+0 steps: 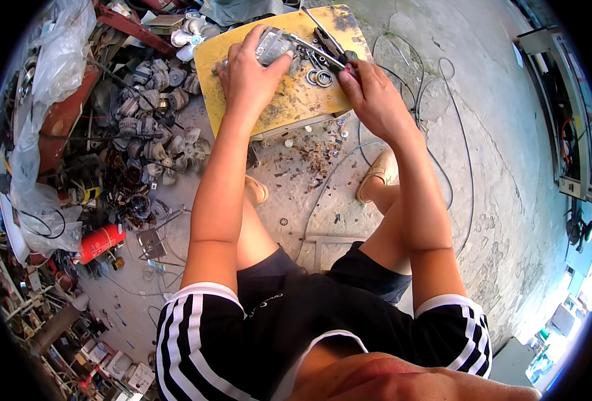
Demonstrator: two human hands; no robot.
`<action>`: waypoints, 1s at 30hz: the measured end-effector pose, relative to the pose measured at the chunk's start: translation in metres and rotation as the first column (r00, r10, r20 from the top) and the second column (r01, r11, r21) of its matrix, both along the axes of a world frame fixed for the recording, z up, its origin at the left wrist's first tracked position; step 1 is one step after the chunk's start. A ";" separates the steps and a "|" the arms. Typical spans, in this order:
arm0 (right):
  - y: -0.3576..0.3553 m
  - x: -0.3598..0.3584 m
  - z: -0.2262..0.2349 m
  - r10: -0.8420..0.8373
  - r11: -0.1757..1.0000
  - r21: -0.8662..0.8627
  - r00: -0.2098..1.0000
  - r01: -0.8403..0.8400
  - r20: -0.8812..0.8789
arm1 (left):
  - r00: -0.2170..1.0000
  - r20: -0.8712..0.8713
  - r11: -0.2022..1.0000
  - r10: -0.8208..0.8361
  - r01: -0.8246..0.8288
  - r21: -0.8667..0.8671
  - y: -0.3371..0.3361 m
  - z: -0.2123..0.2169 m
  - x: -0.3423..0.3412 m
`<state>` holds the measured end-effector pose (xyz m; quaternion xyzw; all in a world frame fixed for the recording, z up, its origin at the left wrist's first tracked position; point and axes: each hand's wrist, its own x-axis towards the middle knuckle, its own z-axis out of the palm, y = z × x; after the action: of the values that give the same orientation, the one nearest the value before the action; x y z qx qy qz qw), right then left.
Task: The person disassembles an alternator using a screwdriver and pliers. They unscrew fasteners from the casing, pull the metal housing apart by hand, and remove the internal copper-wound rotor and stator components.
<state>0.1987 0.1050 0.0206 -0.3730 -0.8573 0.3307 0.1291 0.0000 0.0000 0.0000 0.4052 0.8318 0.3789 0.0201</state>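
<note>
My left hand [248, 72] is clamped over a small grey metal motor [273, 45] lying on a worn yellow board [289, 100]. My right hand [369, 90] grips the dark handle of a long metal tool [322, 37], whose shaft runs toward the motor. Two metal rings [320, 77] lie on the board between the hands. Part of the motor is hidden under my left fingers.
A heap of small fan motors and plastic blades [159, 127] lies to the left of the board. A red cylinder [101, 242] sits lower left among clutter. Thin wires [443, 100] loop over the concrete floor at right. Screws and debris [312, 157] litter the ground by my feet.
</note>
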 end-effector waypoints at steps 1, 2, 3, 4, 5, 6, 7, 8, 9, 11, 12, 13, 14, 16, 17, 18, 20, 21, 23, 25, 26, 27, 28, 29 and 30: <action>0.002 0.001 -0.012 0.021 0.995 0.102 0.999 -0.017 -0.032 | 1.000 0.002 1.000 0.001 -0.002 0.006 0.000 -0.001 -0.001; 0.005 0.002 -0.019 0.044 0.979 0.204 0.997 -0.031 -0.062 | 1.000 0.003 1.000 0.003 -0.003 0.013 0.000 -0.002 -0.001; 0.010 0.003 -0.022 0.051 0.960 0.280 0.994 -0.022 -0.098 | 1.000 -0.014 1.000 0.010 -0.010 0.007 0.000 -0.001 0.001; 0.013 0.004 -0.025 0.061 0.935 0.354 0.989 -0.010 -0.133 | 0.999 -0.031 1.000 0.017 -0.017 0.001 0.000 0.000 0.003; 0.015 0.005 -0.025 0.073 0.905 0.425 0.983 0.005 -0.167 | 0.999 -0.049 1.000 0.023 -0.023 -0.004 0.000 0.001 0.005; 0.013 0.005 -0.017 0.032 0.933 0.360 0.987 0.028 -0.160 | 0.998 -0.057 1.000 0.020 -0.020 0.002 0.000 0.000 0.005; 0.012 0.004 -0.012 0.007 0.943 0.329 0.990 0.039 -0.137 | 0.998 -0.064 1.000 0.018 -0.017 0.007 -0.001 -0.001 0.005; 0.010 0.004 -0.007 -0.018 0.953 0.299 0.993 0.051 -0.114 | 0.997 -0.072 1.000 0.015 -0.014 0.013 -0.001 -0.002 0.005; 0.008 0.004 -0.003 -0.043 0.961 0.269 0.995 0.066 -0.090 | 0.998 -0.069 1.000 0.013 -0.013 0.001 0.000 -0.003 0.005; 0.003 0.002 0.006 -0.044 0.977 0.208 0.999 0.045 -0.007 | 0.998 -0.063 1.000 0.009 -0.010 -0.023 0.000 -0.004 0.005; 0.002 0.002 0.008 -0.044 0.983 0.177 0.998 0.038 0.035 | 0.998 -0.056 1.000 0.006 -0.006 -0.016 0.001 -0.004 0.005; 0.003 0.002 0.003 -0.026 0.969 0.247 0.999 0.030 -0.019 | 0.999 -0.049 1.000 0.003 -0.003 -0.008 0.001 -0.004 0.004; 0.007 0.001 -0.008 -0.004 0.948 0.316 0.997 0.027 -0.072 | 0.999 -0.042 1.000 0.000 0.000 0.000 0.001 -0.004 0.004; 0.012 0.002 -0.021 0.031 0.905 0.425 0.992 0.023 -0.121 | 1.000 -0.031 1.000 0.000 0.000 0.000 0.002 -0.001 0.005; 0.014 0.003 -0.026 0.040 0.885 0.466 0.992 0.020 -0.118 | 1.000 -0.025 1.000 0.000 0.000 0.001 0.002 -0.001 0.005; 0.014 0.002 -0.026 0.052 0.863 0.505 0.992 0.014 -0.115 | 0.999 -0.032 1.000 -0.003 0.003 0.002 0.001 -0.001 0.005; 0.011 0.002 -0.020 0.029 0.890 0.455 0.990 0.038 -0.140 | 0.999 -0.045 1.000 -0.009 0.009 0.005 0.001 -0.003 0.004; 0.009 0.002 -0.013 0.016 0.901 0.431 0.988 0.051 -0.151 | 0.999 -0.043 1.000 -0.005 0.005 -0.001 0.001 -0.003 0.004; 0.005 0.000 -0.001 -0.027 0.966 0.256 0.999 0.033 -0.030 | 0.999 -0.039 1.000 0.005 -0.005 -0.014 0.001 -0.003 0.004; 0.000 -0.002 0.009 -0.021 0.991 0.136 0.999 0.016 0.037 | 0.999 -0.043 1.000 0.000 0.000 -0.009 0.000 -0.003 0.004; -0.003 -0.002 0.012 -0.002 0.994 0.106 0.999 -0.002 0.041 | 0.999 -0.045 1.000 -0.002 0.002 -0.006 -0.001 -0.003 0.003; -0.004 -0.002 0.014 0.016 0.997 0.077 0.999 -0.019 0.045 | 0.999 -0.037 1.000 -0.001 0.001 0.000 -0.001 -0.003 0.004; -0.003 -0.001 0.007 0.024 0.990 0.136 1.000 -0.024 0.004 | 1.000 -0.029 1.000 0.000 0.001 0.006 0.000 -0.002 0.004; -0.001 0.000 -0.007 0.034 0.981 0.194 0.999 -0.026 -0.036 | 1.000 -0.021 1.000 0.000 0.000 0.012 0.001 -0.002 0.004; 0.001 0.001 -0.016 0.048 0.968 0.250 0.996 -0.028 -0.076 | 0.999 -0.052 1.000 0.006 -0.005 0.016 0.000 -0.002 0.003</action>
<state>0.1994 0.1059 0.0045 -0.3235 -0.8929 0.2380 0.2035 0.0031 0.0004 -0.0020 0.4125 0.8301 0.3751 -0.0057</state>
